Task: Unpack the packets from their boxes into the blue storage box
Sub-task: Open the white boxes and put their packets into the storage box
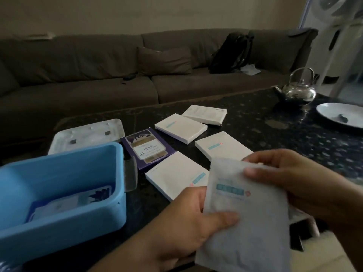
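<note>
A white packet [247, 218] with a teal label is held up over the near right of the table. My left hand [188, 220] pinches its lower left edge, thumb on top. My right hand [290, 177] grips its upper right corner. The blue storage box [64, 222] stands open at the left with a purple-and-white packet [74, 201] lying inside. Several white flat boxes lie on the dark table, the closest [172, 173] just behind my left hand, others [180, 127] [222, 147] [205, 113] farther back. A purple box [148, 149] lies beside the storage box.
The storage box's white lid [86, 137] lies upside down behind it. A steel kettle [298, 89] and a white plate [341, 113] sit at the table's far right. A brown sofa [98, 71] with a black backpack [231, 54] runs behind the table.
</note>
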The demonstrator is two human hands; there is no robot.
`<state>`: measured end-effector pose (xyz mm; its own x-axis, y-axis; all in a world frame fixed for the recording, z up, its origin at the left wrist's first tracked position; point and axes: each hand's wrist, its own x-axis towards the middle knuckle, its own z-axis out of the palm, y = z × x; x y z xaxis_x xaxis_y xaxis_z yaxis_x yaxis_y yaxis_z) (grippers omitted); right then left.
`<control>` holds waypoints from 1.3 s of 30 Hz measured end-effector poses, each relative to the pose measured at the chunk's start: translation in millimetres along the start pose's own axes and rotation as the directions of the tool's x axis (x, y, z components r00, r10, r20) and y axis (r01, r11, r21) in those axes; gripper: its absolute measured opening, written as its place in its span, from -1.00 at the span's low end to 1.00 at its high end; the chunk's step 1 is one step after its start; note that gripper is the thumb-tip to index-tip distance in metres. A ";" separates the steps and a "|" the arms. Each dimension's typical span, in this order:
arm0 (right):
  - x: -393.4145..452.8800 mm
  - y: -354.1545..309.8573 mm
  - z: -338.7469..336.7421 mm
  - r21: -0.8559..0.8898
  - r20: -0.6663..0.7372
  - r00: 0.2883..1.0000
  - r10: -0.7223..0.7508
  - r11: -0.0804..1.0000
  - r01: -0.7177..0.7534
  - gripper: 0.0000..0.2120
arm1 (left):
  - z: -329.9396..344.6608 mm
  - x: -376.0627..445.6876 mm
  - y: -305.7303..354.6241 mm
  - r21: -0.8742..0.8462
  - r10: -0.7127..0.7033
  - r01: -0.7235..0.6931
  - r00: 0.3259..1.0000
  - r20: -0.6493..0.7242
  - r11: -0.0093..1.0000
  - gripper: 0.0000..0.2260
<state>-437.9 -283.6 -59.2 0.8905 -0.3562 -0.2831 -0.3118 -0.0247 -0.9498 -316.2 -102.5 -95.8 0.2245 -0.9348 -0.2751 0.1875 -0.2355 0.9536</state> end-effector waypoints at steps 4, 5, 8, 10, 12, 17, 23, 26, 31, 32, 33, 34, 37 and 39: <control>21.2 -18.1 27.3 0.187 -0.116 0.984 -0.133 0.970 0.154 -0.63 | -21.0 -7.6 24.6 -0.153 0.147 -0.226 0.901 -0.407 0.962 -0.80; 22.9 -24.6 39.4 0.181 -0.095 0.983 -0.155 0.968 0.171 -0.52 | -27.8 -9.3 29.6 -0.160 0.174 -0.281 0.859 -0.481 0.946 -0.76; 38.6 -37.7 63.8 0.128 -0.103 0.975 -0.196 0.970 0.208 -0.18 | -42.7 -17.7 39.6 -0.080 0.280 -0.401 0.755 -0.594 0.912 -0.74; 50.4 -49.4 74.7 0.079 -0.108 0.963 -0.247 0.963 0.256 -0.15 | -54.4 -33.0 51.5 -0.007 0.341 -0.436 0.715 -0.610 0.900 -0.81; 61.2 -65.4 84.8 0.025 -0.083 0.955 -0.285 0.957 0.288 -0.15 | -79.4 -57.7 67.4 0.152 0.445 -0.441 0.701 -0.557 0.885 -0.84; 80.0 -113.9 124.7 -0.224 0.127 0.939 -0.320 0.913 0.342 -0.34 | -153.7 -128.6 93.6 0.377 0.628 -0.504 0.583 -0.516 0.777 -0.72; 116.5 -144.8 191.5 -0.449 0.282 0.923 -0.263 0.814 0.369 -0.76 | -218.5 -163.5 71.4 0.479 0.535 -0.248 0.496 -0.684 0.842 -0.71; 136.7 -139.2 212.3 -0.564 0.322 0.928 -0.187 0.750 0.346 -0.85 | -241.8 -174.4 59.8 0.432 0.435 -0.103 0.402 -0.806 0.896 -0.73; 166.5 -120.1 245.5 -0.708 0.386 0.922 -0.020 0.635 0.310 -0.83 | -263.0 -175.6 47.3 0.364 0.333 0.041 0.321 -0.887 0.930 -0.71; 171.3 -115.5 252.6 -0.729 0.403 0.915 0.015 0.610 0.310 -0.83 | -266.0 -173.7 44.4 0.376 0.326 0.093 0.341 -0.882 0.922 -0.68; 176.4 -110.5 259.3 -0.749 0.417 0.908 0.049 0.584 0.313 -0.83 | -269.3 -171.7 41.4 0.399 0.323 0.154 0.365 -0.873 0.904 -0.65; 181.3 -105.4 265.4 -0.767 0.427 0.901 0.073 0.558 0.318 -0.85 | -272.1 -170.3 38.5 0.425 0.321 0.216 0.391 -0.863 0.879 -0.62; 194.9 -92.5 277.7 -0.792 0.451 0.881 0.142 0.519 0.322 -0.86 | -277.5 -168.6 33.1 0.474 0.283 0.325 0.490 -0.824 0.818 -0.55; 201.7 -86.8 281.4 -0.789 0.463 0.861 0.210 0.541 0.293 -0.85 | -278.8 -168.9 32.0 0.490 0.253 0.345 0.548 -0.798 0.800 -0.53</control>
<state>-138.0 -90.4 -71.3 0.8548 0.1210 -0.5046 -0.1692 -0.8543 -0.4914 -81.6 121.9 -53.0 0.9331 -0.3596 -0.0070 -0.2415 -0.6409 0.7286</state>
